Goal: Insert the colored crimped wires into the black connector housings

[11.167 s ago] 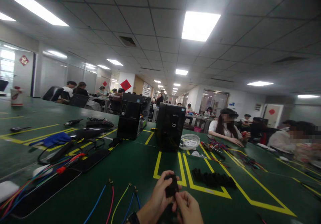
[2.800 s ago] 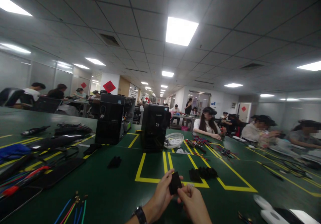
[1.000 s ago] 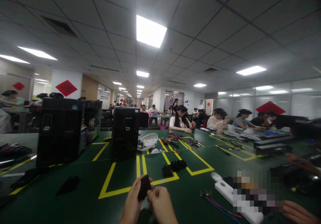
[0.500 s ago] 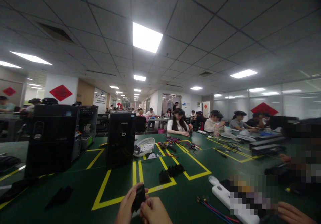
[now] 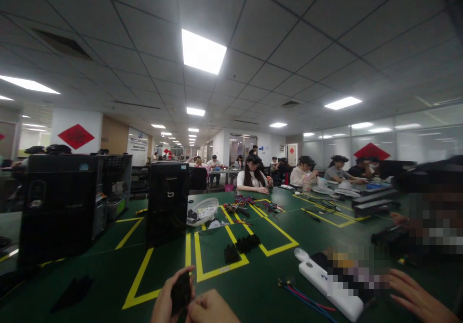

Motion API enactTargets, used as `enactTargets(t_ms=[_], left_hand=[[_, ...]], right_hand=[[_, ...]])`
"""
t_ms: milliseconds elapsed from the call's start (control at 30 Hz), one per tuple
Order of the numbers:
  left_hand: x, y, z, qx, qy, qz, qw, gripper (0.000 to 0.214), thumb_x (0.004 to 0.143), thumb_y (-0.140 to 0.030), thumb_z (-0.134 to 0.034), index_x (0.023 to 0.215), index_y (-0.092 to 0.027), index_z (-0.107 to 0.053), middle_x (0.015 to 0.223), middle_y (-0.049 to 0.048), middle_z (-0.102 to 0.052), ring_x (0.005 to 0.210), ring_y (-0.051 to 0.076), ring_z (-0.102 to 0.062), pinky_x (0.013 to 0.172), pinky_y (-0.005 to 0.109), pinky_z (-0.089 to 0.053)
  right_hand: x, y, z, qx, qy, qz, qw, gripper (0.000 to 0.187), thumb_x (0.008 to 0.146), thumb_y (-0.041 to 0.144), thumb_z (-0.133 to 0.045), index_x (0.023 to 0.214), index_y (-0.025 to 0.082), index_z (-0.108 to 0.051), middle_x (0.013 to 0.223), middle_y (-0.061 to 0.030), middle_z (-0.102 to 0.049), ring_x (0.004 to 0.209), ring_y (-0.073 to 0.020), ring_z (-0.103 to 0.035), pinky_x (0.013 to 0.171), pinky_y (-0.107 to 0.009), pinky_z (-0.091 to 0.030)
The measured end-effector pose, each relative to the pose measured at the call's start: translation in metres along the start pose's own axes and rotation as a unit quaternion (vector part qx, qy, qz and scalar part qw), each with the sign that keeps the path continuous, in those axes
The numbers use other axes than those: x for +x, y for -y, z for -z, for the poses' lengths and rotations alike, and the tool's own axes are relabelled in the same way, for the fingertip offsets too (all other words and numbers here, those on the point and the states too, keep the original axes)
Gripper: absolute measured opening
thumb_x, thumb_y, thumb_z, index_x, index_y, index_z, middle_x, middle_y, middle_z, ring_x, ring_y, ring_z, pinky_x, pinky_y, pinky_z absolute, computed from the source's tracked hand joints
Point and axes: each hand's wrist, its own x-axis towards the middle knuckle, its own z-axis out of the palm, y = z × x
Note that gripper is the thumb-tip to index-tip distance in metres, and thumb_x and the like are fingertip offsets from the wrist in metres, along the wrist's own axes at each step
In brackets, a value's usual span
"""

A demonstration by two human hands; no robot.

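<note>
Low in the view, my left hand (image 5: pixel 165 298) is closed around a small flat black part (image 5: pixel 181 291), held tilted above the table. My right hand (image 5: pixel 214 307) is closed, its thumb and fingertips pinched at the part's lower right edge; whatever else they grip is hidden. The exact kind of part cannot be made out. Several similar black pieces (image 5: pixel 248 242) lie beyond my hands, inside yellow tape lines. More dark pieces (image 5: pixel 74 291) rest on the table to the left.
Black computer towers (image 5: pixel 167 202) stand at left. A white basket (image 5: pixel 206 211) and a cable heap (image 5: pixel 246 202) lie farther back. To the right are a white power strip (image 5: pixel 325 284), coloured wires (image 5: pixel 307 301) and a co-worker's hand (image 5: pixel 415 291). Other people sit around the green table (image 5: pixel 275 284).
The whole scene has shifted left as my head turned slightly right. Both hands still hold the black part, with little change in grip. The co-worker's hand at right shows more fully.
</note>
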Motion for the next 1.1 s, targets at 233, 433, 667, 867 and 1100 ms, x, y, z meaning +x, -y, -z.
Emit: enactTargets(t_ms=[233,433,667,867,1100], left_hand=[[-0.002,-0.001,0.002,0.004,0.025,0.029,0.999,0.046,0.065,-0.049,-0.069,0.094,-0.013,-0.068,0.065,0.0035,-0.065,0.053,0.017,-0.058,0.051,0.028,-0.046],[-0.005,-0.001,-0.004,-0.011,0.001,0.03,0.999,0.043,0.067,-0.048,-0.068,0.093,-0.013,-0.067,0.063,0.0025,-0.064,0.049,0.016,-0.057,0.047,0.025,-0.045],[-0.006,-0.001,-0.002,-0.033,-0.018,0.041,0.998,0.032,0.066,-0.034,-0.068,0.09,-0.012,-0.066,0.065,0.0039,-0.066,0.053,0.018,-0.061,0.05,0.028,-0.048],[-0.005,0.001,-0.005,-0.031,-0.01,0.035,0.999,0.036,0.063,-0.038,-0.07,0.087,-0.012,-0.067,0.062,0.0021,-0.063,0.048,0.016,-0.058,0.045,0.026,-0.044],[-0.011,-0.001,-0.01,-0.003,-0.005,0.018,1.0,0.039,0.067,-0.044,-0.068,0.09,-0.013,-0.066,0.062,0.0014,-0.062,0.049,0.015,-0.057,0.044,0.024,-0.043]], right_hand=[[0.001,-0.003,-0.002,-0.01,0.005,-0.003,1.0,0.026,0.072,0.008,-0.046,0.051,0.016,-0.059,0.039,0.0069,-0.044,0.037,-0.0068,-0.04,0.044,-0.02,-0.024],[-0.002,0.001,-0.002,-0.01,-0.007,-0.003,1.0,0.027,0.07,0.005,-0.042,0.051,0.018,-0.057,0.039,0.0071,-0.043,0.036,-0.0071,-0.037,0.042,-0.021,-0.023],[-0.004,0.005,0.0,-0.014,0.001,-0.013,1.0,0.027,0.07,0.007,-0.042,0.051,0.019,-0.057,0.038,0.0071,-0.043,0.036,-0.0082,-0.038,0.042,-0.022,-0.023],[-0.005,0.003,-0.002,-0.026,-0.008,-0.015,1.0,0.027,0.069,0.006,-0.042,0.051,0.018,-0.058,0.039,0.0068,-0.044,0.037,-0.0081,-0.039,0.042,-0.022,-0.022],[-0.005,0.005,-0.001,-0.023,-0.002,-0.009,1.0,0.027,0.069,0.004,-0.043,0.05,0.018,-0.056,0.039,0.0072,-0.044,0.038,-0.0076,-0.039,0.044,-0.021,-0.027]])
